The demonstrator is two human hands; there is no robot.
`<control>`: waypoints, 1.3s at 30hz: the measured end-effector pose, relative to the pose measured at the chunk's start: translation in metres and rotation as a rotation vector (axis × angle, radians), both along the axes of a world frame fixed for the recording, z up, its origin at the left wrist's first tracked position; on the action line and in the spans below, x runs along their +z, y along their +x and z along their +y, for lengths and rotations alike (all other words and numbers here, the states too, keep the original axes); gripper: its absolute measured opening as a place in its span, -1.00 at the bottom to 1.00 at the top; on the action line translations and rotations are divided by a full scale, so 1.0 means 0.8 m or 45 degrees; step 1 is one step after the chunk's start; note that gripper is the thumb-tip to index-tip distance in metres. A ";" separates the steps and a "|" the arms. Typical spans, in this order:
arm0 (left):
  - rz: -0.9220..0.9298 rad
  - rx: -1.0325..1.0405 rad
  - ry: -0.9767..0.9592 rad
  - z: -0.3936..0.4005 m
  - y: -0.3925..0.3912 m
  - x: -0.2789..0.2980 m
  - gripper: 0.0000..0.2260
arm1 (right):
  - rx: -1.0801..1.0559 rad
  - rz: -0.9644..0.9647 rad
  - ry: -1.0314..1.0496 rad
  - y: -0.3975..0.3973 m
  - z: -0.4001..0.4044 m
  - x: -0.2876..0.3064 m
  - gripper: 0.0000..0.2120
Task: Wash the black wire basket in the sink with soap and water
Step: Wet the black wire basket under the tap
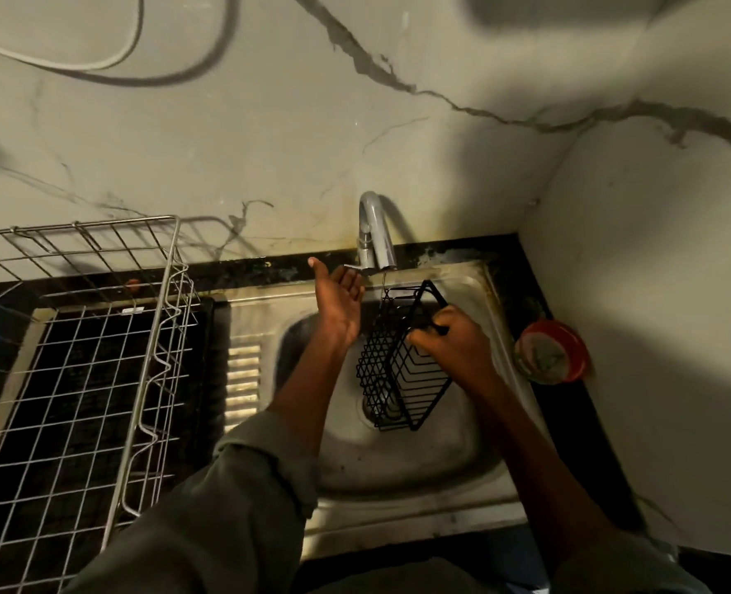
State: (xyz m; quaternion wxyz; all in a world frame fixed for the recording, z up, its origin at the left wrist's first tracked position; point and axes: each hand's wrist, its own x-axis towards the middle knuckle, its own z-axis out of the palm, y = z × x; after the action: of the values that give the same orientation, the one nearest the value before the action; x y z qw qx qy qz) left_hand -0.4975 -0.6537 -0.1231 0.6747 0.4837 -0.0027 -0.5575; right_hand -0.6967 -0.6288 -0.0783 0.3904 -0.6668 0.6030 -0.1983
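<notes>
Your right hand (449,345) holds the black wire basket (402,358) over the bowl of the steel sink (398,465), its grip curled round the basket's upper rim wire near the corner at about 1 o'clock of the basket. The basket hangs tilted on edge, its mesh bottom facing 9 o'clock and its lower end just above the drain (376,407); you cannot tell whether it touches the bowl. Your left hand (340,302) is at 10 o'clock of the basket, close beside it, palm up and fingers spread loosely, thumb out, holding nothing, with its fingertips right at the lever at the base of the tap (374,233); whether they touch it cannot be told. The tap's spout curves down at 12 o'clock of the basket, and a thin thread of water falls from it onto the basket's top edge. At 9 o'clock of the sink a silver wire dish rack (97,358) stands on the dark surface (569,405). At 3 o'clock of the sink, on that surface against the wall, sits a round red tub (552,351) with something pale inside.
</notes>
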 end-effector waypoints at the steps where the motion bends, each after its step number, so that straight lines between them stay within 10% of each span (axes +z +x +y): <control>1: -0.077 -0.040 -0.008 0.002 -0.004 -0.002 -0.22 | -0.011 0.017 0.003 0.000 0.001 -0.002 -0.73; 9: -0.805 -0.536 0.025 0.016 -0.009 0.024 -0.24 | -0.002 0.014 0.048 -0.006 0.011 0.007 -0.79; 18: -0.443 -0.424 0.576 0.151 -0.013 -0.062 -0.48 | -0.231 -0.216 0.339 -0.060 -0.006 0.024 -0.82; 23: 0.147 -0.440 0.200 0.188 -0.018 -0.052 -0.47 | -0.497 -0.542 0.520 -0.086 0.006 0.027 -0.87; 39: -0.439 -0.244 0.266 0.182 -0.033 0.022 -0.55 | -0.744 -0.911 0.386 -0.080 0.060 -0.047 -0.55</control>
State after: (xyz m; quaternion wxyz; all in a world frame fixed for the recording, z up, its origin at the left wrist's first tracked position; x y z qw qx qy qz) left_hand -0.5235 -0.5082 -0.1055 0.5546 0.6365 -0.1062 -0.5254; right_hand -0.7605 -0.5807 -0.1159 0.5942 -0.2952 0.6149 -0.4263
